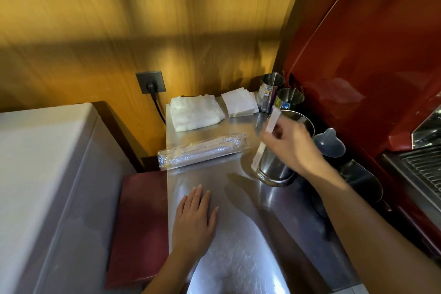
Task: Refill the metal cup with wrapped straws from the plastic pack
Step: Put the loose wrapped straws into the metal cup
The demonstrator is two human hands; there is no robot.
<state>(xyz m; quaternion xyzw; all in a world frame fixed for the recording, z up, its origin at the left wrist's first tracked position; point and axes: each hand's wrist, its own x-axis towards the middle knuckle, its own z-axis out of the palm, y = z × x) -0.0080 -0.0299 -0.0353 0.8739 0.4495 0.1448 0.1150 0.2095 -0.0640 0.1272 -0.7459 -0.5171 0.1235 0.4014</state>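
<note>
Your right hand point(290, 143) pinches one wrapped straw point(265, 137), blurred, in front of the metal cup point(278, 169), upper end near its rim. Your left hand point(195, 215) lies flat and unclenched on the steel counter point(238, 246). The plastic pack point(202, 151) lies left of the cup, its end overhanging the counter's left edge; bare counter lies between them.

The metal cup point(278, 164) stands upright on the steel counter. A white wrapped straw point(270, 124) slants across its front. The plastic pack point(202, 150) — clear, long, lying flat — rests just left.
</note>
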